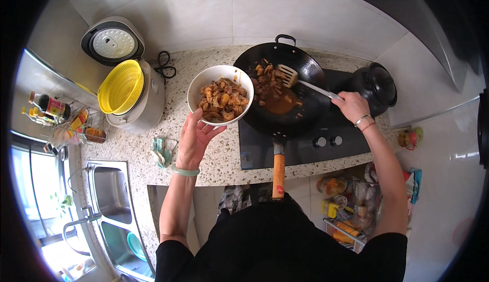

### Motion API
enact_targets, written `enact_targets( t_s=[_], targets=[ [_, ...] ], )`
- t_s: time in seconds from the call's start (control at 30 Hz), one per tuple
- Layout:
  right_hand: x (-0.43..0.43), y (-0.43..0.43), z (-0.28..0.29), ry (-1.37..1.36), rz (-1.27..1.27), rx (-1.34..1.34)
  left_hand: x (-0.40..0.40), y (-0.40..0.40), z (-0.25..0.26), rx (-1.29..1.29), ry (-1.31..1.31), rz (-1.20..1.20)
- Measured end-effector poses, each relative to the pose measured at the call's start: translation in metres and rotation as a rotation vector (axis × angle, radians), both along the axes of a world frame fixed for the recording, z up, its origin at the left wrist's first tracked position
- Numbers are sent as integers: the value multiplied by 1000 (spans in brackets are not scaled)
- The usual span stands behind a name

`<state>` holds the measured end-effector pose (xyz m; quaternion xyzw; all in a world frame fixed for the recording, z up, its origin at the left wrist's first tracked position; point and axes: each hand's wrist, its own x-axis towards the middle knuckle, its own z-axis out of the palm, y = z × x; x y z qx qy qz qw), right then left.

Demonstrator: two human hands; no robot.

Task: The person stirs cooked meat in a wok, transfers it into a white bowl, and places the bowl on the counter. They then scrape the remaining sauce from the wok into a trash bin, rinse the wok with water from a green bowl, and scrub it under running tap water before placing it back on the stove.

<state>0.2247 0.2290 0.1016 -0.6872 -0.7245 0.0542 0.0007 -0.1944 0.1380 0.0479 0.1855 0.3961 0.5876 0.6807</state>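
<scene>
My left hand holds a white bowl by its near rim and underside, beside the left edge of the wok. Chunks of cooked meat in brown sauce fill much of the bowl. In my right hand is the handle of a slotted spatula. Its head rests among more meat in the black wok. Brown sauce pools at the wok's bottom. The wok sits on a black cooktop, with its wooden handle pointing towards me.
Right of the wok stands a lidded black pot. At left are an open rice cooker topped by a yellow basket, black scissors, a cloth, a bottle rack and a double sink. A storage rack stands below right.
</scene>
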Motion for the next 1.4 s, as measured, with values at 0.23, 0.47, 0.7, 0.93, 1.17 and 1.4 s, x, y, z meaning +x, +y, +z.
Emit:
enact_targets(
  t_s=[0.23,0.47,0.7,0.93,1.17,1.4],
  targets=[
    [-14,-9,23,-76,236,240,-6,-7,0,-9,16,15],
    [31,-37,45,-97,-31,-94,-6,-3,0,-19,-1,16],
    [-1,-29,-65,422,-119,-160,-4,-3,2,-8,20,-15],
    [-30,-28,-81,587,-199,-151,1,-9,5,0,33,-49],
    [-40,-32,-84,705,-221,-126,8,-6,-1,-6,66,-97],
    [-25,-55,-54,788,-251,-96,15,-3,0,10,60,-138]
  ],
)
